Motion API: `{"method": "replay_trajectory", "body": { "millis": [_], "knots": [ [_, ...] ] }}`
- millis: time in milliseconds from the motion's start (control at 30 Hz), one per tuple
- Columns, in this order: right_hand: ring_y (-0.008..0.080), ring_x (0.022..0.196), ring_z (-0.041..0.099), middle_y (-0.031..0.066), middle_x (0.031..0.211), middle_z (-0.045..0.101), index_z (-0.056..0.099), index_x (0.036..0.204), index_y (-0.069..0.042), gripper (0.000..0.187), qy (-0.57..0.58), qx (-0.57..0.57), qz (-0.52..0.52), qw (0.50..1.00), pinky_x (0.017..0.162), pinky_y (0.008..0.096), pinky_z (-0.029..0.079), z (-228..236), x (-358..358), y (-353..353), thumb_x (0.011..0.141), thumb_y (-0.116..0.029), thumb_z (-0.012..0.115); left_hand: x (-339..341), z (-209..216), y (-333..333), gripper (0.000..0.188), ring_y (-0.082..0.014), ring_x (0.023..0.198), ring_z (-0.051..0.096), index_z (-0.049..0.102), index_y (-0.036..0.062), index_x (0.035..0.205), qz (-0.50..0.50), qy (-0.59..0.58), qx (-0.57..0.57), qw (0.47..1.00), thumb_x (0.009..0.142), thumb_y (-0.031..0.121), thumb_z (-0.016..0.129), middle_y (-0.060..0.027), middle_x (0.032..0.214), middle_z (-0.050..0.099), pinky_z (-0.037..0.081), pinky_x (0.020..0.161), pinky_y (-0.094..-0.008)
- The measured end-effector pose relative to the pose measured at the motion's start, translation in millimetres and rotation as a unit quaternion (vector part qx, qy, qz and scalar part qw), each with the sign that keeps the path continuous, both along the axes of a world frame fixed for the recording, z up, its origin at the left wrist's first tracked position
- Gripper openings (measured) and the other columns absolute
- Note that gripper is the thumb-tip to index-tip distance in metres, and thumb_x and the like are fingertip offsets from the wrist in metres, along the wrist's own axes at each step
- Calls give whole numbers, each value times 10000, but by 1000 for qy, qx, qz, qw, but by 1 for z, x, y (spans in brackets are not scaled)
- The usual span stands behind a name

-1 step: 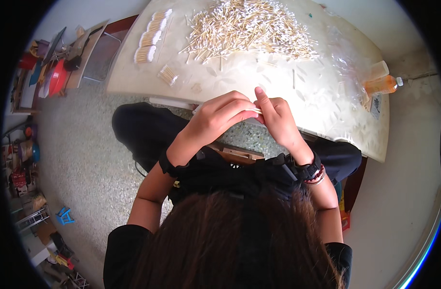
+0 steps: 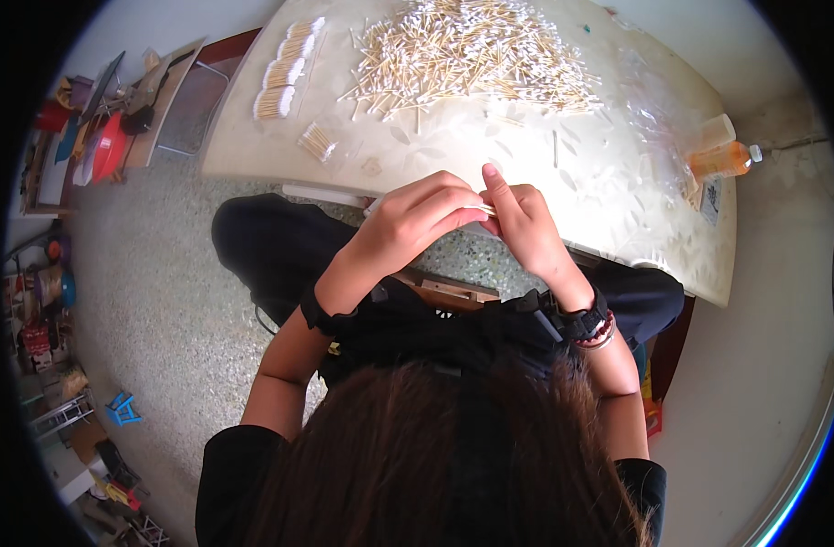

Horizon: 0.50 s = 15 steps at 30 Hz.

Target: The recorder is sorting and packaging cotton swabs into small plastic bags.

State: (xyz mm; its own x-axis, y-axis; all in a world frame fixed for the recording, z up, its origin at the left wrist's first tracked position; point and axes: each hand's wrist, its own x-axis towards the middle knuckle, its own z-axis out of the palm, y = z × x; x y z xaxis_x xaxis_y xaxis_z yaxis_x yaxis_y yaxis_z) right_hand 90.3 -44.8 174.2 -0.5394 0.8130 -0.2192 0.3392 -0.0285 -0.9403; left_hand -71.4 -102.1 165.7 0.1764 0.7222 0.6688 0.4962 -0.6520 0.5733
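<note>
Just over the table's near edge my hands meet, with a few cotton swabs (image 2: 485, 210) between them. My left hand (image 2: 411, 221) is closed, fingers bent and pinching the swabs at their left end. My right hand (image 2: 529, 230) curls its fingers round the other end, its thumb pointing up and away. Most of the swabs' length is hidden by my fingers. Farther off on the table lies a big loose heap of cotton swabs (image 2: 476, 59). To the left, several packed bundles of swabs (image 2: 284, 73) form a column, and a small clear bag of swabs (image 2: 318, 142) lies nearer me.
The pale patterned table (image 2: 344, 196) spans the far side. A single swab (image 2: 556, 150) lies on it. At its right are crumpled clear plastic bags (image 2: 654, 100) and an orange drink bottle (image 2: 722, 160) on its side. A blue stool (image 2: 123, 408) stands on the floor at left.
</note>
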Motion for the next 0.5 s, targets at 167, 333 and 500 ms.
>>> {"method": "replay_trajectory", "body": {
  "millis": [167, 333, 500],
  "knots": [
    [107, 514, 393, 20, 535, 453, 590, 697, 1, 571, 35, -87, 57, 994, 506, 270, 363, -1, 9, 6, 997, -420, 346, 0, -7, 0, 131, -138, 681, 622, 617, -25, 912, -11, -96, -125, 987, 789, -47, 656, -88, 860, 617, 503, 554, -243],
    [66, 571, 460, 2, 694, 533, 553, 993, -1, 203, 139, -15, 49, 989, 549, 209, 392, -10, 14, 0, 954, -198, 527, -4, -11, 4, 117, -121, 652, 619, 623, -26, 922, 5, -129, -149, 980, 807, -32, 646, -78, 871, 613, 501, 541, -233],
    [95, 725, 599, 33, 811, 603, 550, 994, 8, 157, 187, 83, -11, 979, 679, 225, 496, -20, 16, 1, 860, -20, 627, -7, -11, 6, 126, -124, 668, 632, 628, -42, 934, 10, -188, -183, 965, 811, -66, 627, -89, 876, 621, 520, 566, -229]
  ]
}}
